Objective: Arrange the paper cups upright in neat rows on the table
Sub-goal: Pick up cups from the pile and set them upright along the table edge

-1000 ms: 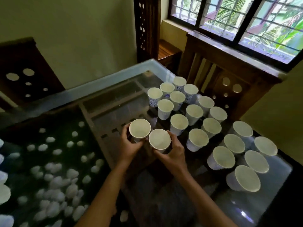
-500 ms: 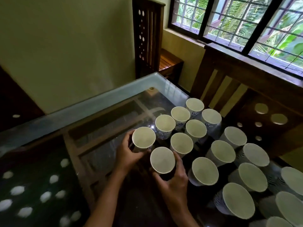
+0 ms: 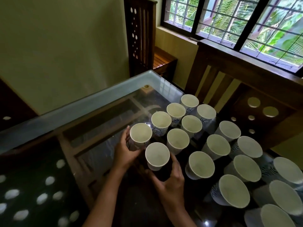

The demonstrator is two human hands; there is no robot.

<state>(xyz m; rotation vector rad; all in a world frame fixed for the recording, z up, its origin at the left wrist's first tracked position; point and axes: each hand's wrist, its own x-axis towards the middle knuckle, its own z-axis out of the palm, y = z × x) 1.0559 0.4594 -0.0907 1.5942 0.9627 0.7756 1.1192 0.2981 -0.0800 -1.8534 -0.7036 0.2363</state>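
Glass over a dark wooden frame makes the tabletop (image 3: pixel 101 112). On it white paper cups (image 3: pixel 191 126) with a blue pattern stand upright, mouths up, in slanted rows that run from the far corner toward the near right edge. The left hand (image 3: pixel 124 153) has its grip closed around the side of the end cup (image 3: pixel 141 134) of the farther row. This hold below the rim keeps the cup upright while it is brought just beside its neighbour (image 3: pixel 161 122). The right hand (image 3: pixel 170 182) grasps the lower part of a second cup (image 3: pixel 157 155) from the near side. I judge that this one belongs at the end of the next row, just beside the cup there (image 3: pixel 177 140). Holding low and from outside keeps the fingers out of the mouths and lets both cups be lined up together. Whether the two bases already rest on the glass I cannot tell, because the hands and the shadow hide them. The cups at the near right look less regular, so probably those rows need more work.
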